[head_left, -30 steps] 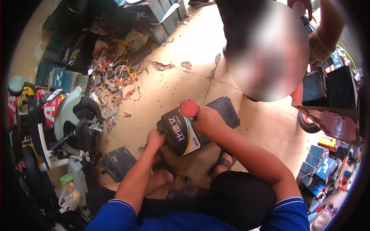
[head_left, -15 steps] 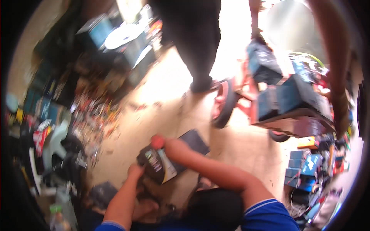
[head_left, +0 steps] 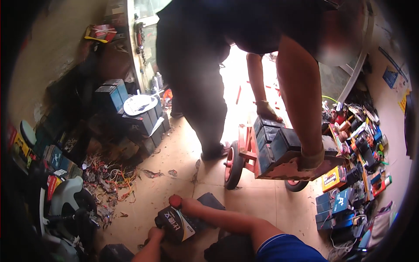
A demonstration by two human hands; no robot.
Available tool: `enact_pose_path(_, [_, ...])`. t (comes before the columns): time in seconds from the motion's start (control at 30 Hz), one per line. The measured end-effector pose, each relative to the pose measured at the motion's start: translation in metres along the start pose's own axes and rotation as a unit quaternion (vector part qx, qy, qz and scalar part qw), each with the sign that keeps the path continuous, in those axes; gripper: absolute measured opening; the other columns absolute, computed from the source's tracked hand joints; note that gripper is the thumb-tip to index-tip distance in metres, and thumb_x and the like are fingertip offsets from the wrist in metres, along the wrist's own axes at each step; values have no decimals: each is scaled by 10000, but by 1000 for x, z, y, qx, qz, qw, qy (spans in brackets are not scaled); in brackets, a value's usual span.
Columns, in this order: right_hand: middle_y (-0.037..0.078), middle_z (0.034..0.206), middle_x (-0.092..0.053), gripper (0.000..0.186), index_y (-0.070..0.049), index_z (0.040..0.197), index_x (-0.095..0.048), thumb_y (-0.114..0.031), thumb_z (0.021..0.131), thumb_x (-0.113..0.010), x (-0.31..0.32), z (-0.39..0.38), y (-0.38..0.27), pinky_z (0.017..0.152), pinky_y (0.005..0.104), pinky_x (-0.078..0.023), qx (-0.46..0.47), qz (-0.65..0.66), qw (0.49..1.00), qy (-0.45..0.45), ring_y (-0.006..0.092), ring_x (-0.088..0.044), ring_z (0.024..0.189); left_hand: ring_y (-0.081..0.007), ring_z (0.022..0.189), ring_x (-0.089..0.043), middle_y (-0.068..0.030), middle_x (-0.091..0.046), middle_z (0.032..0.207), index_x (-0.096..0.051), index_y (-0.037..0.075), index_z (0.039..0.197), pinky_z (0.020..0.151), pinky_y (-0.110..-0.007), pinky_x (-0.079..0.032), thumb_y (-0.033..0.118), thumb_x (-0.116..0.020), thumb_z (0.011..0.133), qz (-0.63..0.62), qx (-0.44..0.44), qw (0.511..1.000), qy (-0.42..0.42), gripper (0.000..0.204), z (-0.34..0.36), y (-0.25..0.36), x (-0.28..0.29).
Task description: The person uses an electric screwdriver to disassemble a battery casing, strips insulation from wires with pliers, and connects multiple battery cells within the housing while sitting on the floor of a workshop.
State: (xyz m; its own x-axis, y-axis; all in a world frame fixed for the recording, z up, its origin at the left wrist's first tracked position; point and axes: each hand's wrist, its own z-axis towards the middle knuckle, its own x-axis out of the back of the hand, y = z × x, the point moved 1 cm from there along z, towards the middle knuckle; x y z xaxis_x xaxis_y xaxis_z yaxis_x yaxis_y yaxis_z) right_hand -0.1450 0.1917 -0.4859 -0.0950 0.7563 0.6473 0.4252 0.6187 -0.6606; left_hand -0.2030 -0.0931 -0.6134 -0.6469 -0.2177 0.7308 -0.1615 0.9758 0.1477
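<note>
A black battery (head_left: 176, 225) with a printed label sits on the floor before me, a second dark battery (head_left: 211, 202) just behind it to the right. My right hand (head_left: 188, 206) is closed around a round red thing (head_left: 175, 201) at the label battery's far edge; it may be a tape roll, but I cannot be sure. My left hand (head_left: 155, 235) is curled at the same battery's left corner. What its fingers hold, if anything, is hidden.
Ahead, a person in dark clothes bends over a red hand cart (head_left: 248, 146) loaded with batteries (head_left: 288, 144), gloved hands on the load. A pile of wire scraps (head_left: 109, 179) lies at the left. Blue batteries (head_left: 340, 201) and shelves of tools line the right.
My view has tilted up and sharpened, showing more of the other person, who now leans lower over the cart. My hands stay at the battery, the red thing still in my right.
</note>
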Motion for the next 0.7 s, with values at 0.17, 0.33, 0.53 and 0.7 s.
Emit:
enact_pose_path(0.17, [200,1110,-737,392,-70,1128,-733,-321,827,-744,5,4,-13,919,440,-537,65,51,995,-47,362,-692,1115,-327,1135,-698,-129,-747,1171,-750,141,1191,952,-462,-547,593,-717,810,170,-115,976,-78,592,-11,5,49])
enact_pose_path(0.33, [202,981,-748,395,-69,1073,-742,-314,766,-786,14,28,26,845,420,-551,75,43,996,-16,317,-728,939,-333,1031,-723,-154,-755,1089,-778,71,1063,841,-465,-579,516,-676,847,283,-276,918,24,506,-103,112,181])
enact_pose_path(0.53, [160,777,-724,440,-42,1064,-711,-334,747,-802,64,-17,-52,656,401,-571,37,23,997,-63,294,-715,675,-363,1038,-703,-175,-746,1088,-768,65,1080,904,-461,-549,590,-630,871,162,-384,908,43,581,-178,58,201])
enact_pose_path(0.7, [177,865,-739,470,-51,1107,-690,-352,765,-803,123,-88,-103,729,427,-575,100,-17,995,-14,325,-731,791,-379,1053,-693,-206,-731,1114,-747,58,1128,926,-462,-536,598,-628,899,327,-431,820,-189,598,-204,22,157])
